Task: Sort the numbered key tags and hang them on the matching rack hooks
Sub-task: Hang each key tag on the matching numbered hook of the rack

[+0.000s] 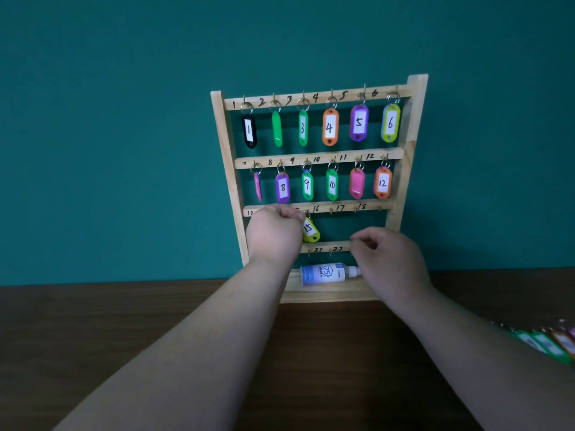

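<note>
Hanging tag 15 (310, 229) on the rack's (417, 119) third rail; left hand (275, 231) pinches its ring; right hand (385, 253) loosely curled, empty; tag likely light, stiff plastic; ring is the best hold.

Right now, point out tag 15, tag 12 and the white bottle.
tag 15 (309, 228), head view, its white label.
tag 12 (383, 182), head view, its white label.
white bottle (323, 274), head view, middle of its body.
</note>
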